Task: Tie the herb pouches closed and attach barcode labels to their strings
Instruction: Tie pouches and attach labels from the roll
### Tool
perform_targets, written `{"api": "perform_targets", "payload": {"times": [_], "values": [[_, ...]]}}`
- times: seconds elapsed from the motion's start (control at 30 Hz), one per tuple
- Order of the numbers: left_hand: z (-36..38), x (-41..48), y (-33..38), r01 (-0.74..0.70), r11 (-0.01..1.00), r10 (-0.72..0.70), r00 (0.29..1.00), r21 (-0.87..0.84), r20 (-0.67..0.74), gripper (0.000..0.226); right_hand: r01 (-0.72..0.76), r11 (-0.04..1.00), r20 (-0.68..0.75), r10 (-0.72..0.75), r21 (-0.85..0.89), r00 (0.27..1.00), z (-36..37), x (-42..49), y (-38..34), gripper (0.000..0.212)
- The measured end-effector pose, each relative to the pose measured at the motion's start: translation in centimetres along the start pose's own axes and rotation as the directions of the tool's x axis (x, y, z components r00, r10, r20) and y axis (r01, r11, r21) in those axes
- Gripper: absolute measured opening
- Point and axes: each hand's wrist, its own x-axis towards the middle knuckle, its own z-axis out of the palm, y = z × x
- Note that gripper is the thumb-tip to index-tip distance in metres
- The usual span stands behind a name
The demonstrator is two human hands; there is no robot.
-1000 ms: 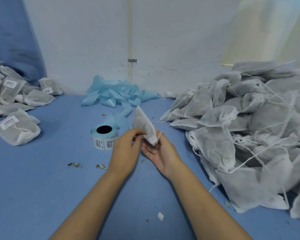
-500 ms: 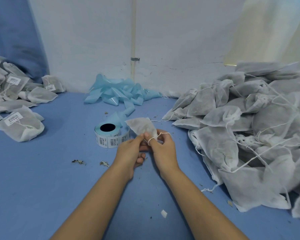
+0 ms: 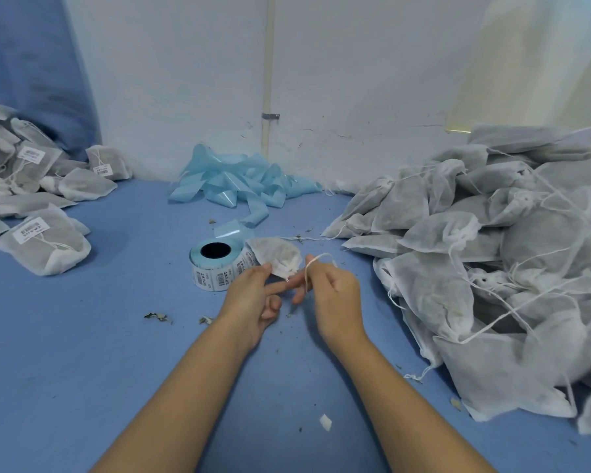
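Two hands worked close together: left hand pinched a pouch's gathered neck, right hand looped its string. Pouch looked light, soft, crushable.

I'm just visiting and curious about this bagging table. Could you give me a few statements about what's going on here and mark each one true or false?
1. The left hand pinches the small pouch by its gathered neck. True.
2. The right hand has white string looped over its fingers. True.
3. The label roll sits on top of the big pile on the right. False: it stands on the blue table, just behind the left hand.
4. The pouches on the left carry barcode labels. True: at least three show white labels.
5. The pouch being held already has a label on it. False: no label shows on it.
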Motion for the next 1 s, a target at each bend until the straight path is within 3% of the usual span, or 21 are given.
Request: {"api": "perform_targets", "payload": {"times": [0.1, 0.23, 0.33, 0.43, 0.53, 0.73, 0.87, 1.0], "values": [[0.0, 0.0, 0.1, 0.016, 0.997, -0.014, 1.0, -0.073, 0.023, 0.012, 0.068, 0.969, 0.202, -0.019, -0.239, 0.979, -0.4, -0.1, 0.1, 0.034], [0.1, -0.1, -0.1, 0.007, 0.981, 0.005, 0.998, -0.193, 0.063, 0.016, 0.105, 0.949, 0.268, -0.023, -0.298, 0.963, -0.2, 0.0, 0.0, 0.028], [0.1, -0.1, -0.4, -0.001, 0.98, 0.018, 0.996, -0.197, 0.083, 0.023, 0.105, 0.964, 0.202, -0.055, -0.245, 0.978, 0.0, 0.2, 0.1, 0.019], [0.1, -0.4, -0.4, 0.006, 0.989, 0.013, 0.992, -0.15, 0.126, 0.015, -0.017, 0.992, 0.088, 0.028, -0.125, 0.996, 0.0, 0.3, 0.3, 0.019], [0.0, -0.7, -0.3, 0.006, 0.992, 0.014, 0.988, -0.124, 0.153, 0.008, -0.101, 0.994, 0.142, 0.105, -0.034, 0.984, 0.1, 0.1, 0.3, 0.02], [0.3, -0.7, -0.3, -0.013, 1.0, 0.014, 0.998, -0.025, 0.069, 0.013, -0.104, 0.986, 0.053, 0.098, 0.132, 0.994, 0.2, -0.1, -0.1, 0.016], [0.3, -0.6, -0.4, -0.063, 0.998, 0.065, 0.995, -0.017, 0.077, 0.018, -0.172, 0.969, -0.106, 0.192, 0.175, 0.976, 0.4, 0.0, -0.3, 0.016], [0.2, -0.6, -0.4, -0.076, 0.997, 0.073, 0.984, 0.008, 0.164, 0.017, -0.28, 0.936, 0.043, 0.277, 0.215, 0.96, 1.2, -0.2, -1.0, 0.022]]}}
